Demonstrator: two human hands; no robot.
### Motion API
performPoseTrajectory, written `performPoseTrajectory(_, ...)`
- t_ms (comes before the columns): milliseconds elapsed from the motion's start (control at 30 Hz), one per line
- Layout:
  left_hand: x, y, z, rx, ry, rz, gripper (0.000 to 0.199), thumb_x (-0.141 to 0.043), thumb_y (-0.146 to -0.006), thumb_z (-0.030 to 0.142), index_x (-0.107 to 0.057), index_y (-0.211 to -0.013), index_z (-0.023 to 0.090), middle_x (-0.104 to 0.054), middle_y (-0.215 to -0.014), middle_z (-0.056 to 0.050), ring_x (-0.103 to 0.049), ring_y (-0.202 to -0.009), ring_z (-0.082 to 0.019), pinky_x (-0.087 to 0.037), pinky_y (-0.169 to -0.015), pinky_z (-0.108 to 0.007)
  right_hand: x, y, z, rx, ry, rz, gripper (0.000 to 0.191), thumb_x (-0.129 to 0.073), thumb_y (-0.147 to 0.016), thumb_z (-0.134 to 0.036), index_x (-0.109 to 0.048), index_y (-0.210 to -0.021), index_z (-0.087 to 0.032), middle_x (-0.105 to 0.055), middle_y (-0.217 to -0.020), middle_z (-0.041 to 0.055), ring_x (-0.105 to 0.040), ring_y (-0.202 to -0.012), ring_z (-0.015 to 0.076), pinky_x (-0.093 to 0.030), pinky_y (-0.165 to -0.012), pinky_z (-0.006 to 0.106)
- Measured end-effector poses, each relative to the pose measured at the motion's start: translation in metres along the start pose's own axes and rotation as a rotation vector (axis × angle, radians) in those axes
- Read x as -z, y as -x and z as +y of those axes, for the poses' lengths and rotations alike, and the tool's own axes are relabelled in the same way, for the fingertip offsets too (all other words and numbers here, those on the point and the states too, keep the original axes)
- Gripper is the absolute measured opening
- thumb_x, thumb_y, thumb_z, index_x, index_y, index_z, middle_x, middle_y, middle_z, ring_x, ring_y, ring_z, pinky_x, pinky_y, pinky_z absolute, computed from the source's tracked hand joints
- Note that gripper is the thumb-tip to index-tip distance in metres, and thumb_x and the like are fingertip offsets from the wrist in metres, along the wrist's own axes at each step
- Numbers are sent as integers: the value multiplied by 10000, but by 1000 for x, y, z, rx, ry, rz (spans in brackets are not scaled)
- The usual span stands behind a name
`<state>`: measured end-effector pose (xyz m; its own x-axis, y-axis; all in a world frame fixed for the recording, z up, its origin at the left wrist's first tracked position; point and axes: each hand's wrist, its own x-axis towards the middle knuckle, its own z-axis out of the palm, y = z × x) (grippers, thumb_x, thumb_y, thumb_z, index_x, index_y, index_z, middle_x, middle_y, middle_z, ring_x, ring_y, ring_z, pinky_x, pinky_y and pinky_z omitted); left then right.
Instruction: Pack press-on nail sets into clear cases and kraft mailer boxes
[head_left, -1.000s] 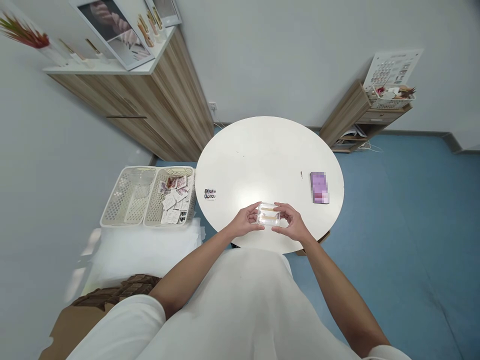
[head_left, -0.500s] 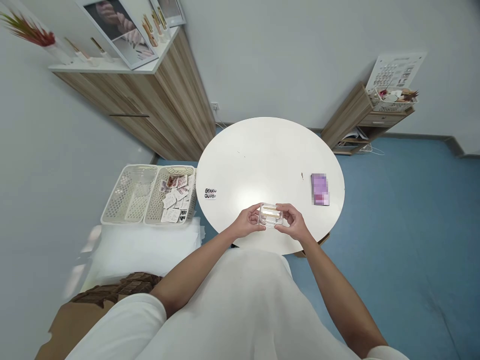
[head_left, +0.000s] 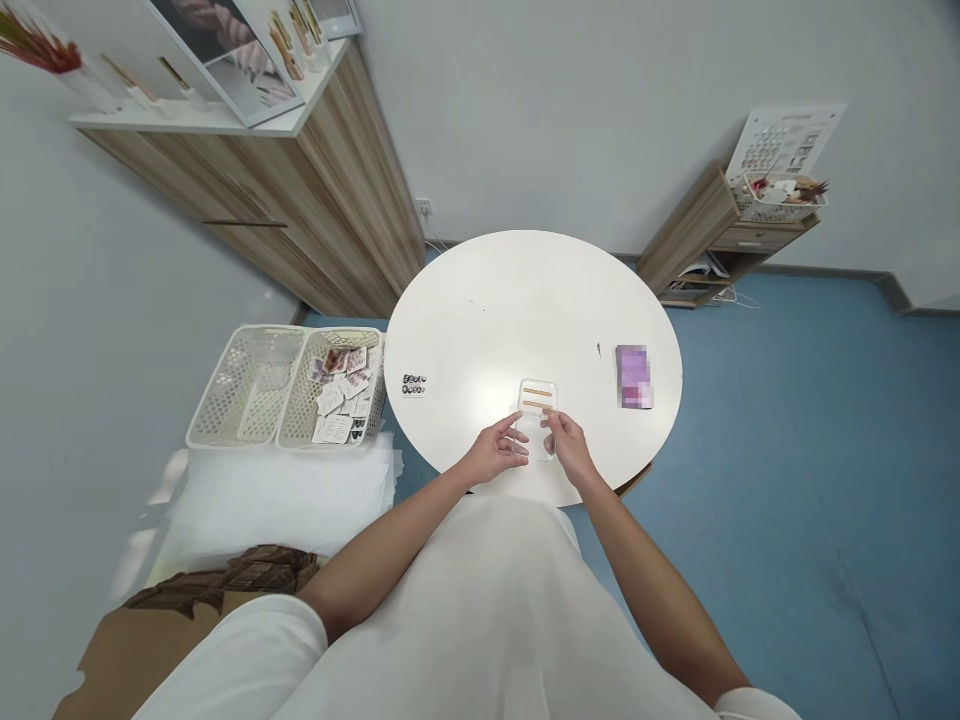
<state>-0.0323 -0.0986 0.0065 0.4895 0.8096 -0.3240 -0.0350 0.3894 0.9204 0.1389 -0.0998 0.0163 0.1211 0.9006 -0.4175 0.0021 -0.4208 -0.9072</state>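
A clear plastic box (head_left: 537, 386) stands open in front of me, over the near part of the white table (head_left: 450, 300). Two thin brown strips (head_left: 537, 397) show in its far half; the near half is see-through, and I cannot make out anything in it. My left hand (head_left: 495, 450) grips the box's left side, with the fingers curved along the edge. On the right side my right hand (head_left: 568, 447) has its fingertips on the box close to the fold between the halves. A small card with dark round prints (head_left: 414, 385) lies to the left on the table.
A purple pack, blurred out, (head_left: 634, 377) lies at the table's right, with a tiny dark item (head_left: 598, 350) near it. Left of the table are two plastic baskets, one holding many cards (head_left: 341, 395). A wooden cabinet (head_left: 360, 180) and a small shelf unit (head_left: 690, 235) stand behind.
The clear box was closed between both hands and is now opened out, one half tipped away from me. My right hand has shifted slightly left; the view has moved a little.
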Motion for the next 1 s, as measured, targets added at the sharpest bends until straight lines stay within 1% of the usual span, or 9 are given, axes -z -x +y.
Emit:
performPoseTrajectory(100, 1, -4, -16, 14, -7, 50, 873, -722, -598, 161, -259, -1331, 268, -531, -964, -40, -587, -726, -96, -481, -751, -338, -3, 9, 17, -28, 17, -11, 460, -512, -717, -489, -516, -1083, -210, -554, -927, 29, -510, -544, 82, -437, -544, 256)
performPoseTrajectory(200, 2, -10, -34, 52, -43, 89, 855, -692, -626, 131, -238, -1338, 268, -521, -968, -34, -580, -727, -92, -477, -749, -332, -3, 16, 35, -57, 79, 2, 590, -561, -687, -412, -415, -1224, -218, -529, -1063, 58, -553, -702, 121, -463, -679, 297)
performPoseTrajectory(367, 2, -17, -58, 136, -258, 137, 760, -616, -684, 106, -246, -1333, 242, -532, -1019, -46, -560, -723, -86, -458, -787, -322, -2, 12, 66, -110, 189, -24, 641, -564, -667, -367, -373, -1262, -229, -516, -1085, 52, -527, -860, 165, -452, -770, 323)
performPoseTrajectory(467, 0, -22, -66, 169, -448, 160, 722, -588, -694, 108, -246, -1320, 219, -543, -1020, -52, -539, -739, -101, -441, -805, -320, 0, 5, 78, -126, 272, 9, 650, -568, -656, -384, -375, -1259, -234, -473, -1089, 54, -494, -909, 182, -436, -805, 336)
performPoseTrajectory(533, -3, -26, -68, 191, -564, 176, 701, -586, -689, 117, -258, -1303, 201, -534, -1019, -58, -522, -786, -122, -428, -817, -322, 0, 0, 81, -127, 300, 25, 620, -561, -660, -406, -401, -1236, -241, -447, -1081, 60, -480, -923, 188, -426, -823, 340)
performPoseTrajectory(633, -9, -32, -68, 222, -707, 221, 681, -599, -663, 117, -295, -1267, 190, -467, -1076, -82, -486, -911, -167, -405, -840, -336, -1, -4, 82, -134, 331, 19, 583, -546, -670, -426, -420, -1213, -253, -424, -1053, 60, -467, -936, 193, -412, -848, 344)
performPoseTrajectory(733, -15, -34, -68, 229, -780, 243, 716, -617, -630, 119, -288, -1262, 190, -404, -1105, -97, -435, -1004, -208, -391, -853, -355, -2, -3, 81, -145, 359, 12, 659, -543, -666, -409, -337, -1273, -255, -394, -1078, 60, -460, -972, 193, -401, -870, 329)
performPoseTrajectory(833, -20, -27, -71, 242, -754, 268, 780, -634, -619, 148, -234, -1287, 186, -380, -1090, -99, -417, -1012, -221, -388, -857, -375, 0, 3, 83, -171, 345, 33, 704, -520, -681, -387, -258, -1317, -236, -371, -1144, 78, -480, -959, 185, -421, -843, 314)
performPoseTrajectory(1000, -26, -17, -76, 237, -615, 281, 662, -570, -671, 139, -294, -1268, 213, -382, -1012, -74, -443, -900, -185, -434, -788, -357, 6, 6, 85, -139, 320, -18, 569, -512, -691, -319, -392, -1239, -229, -437, -1087, 76, -519, -861, 190, -463, -772, 344)
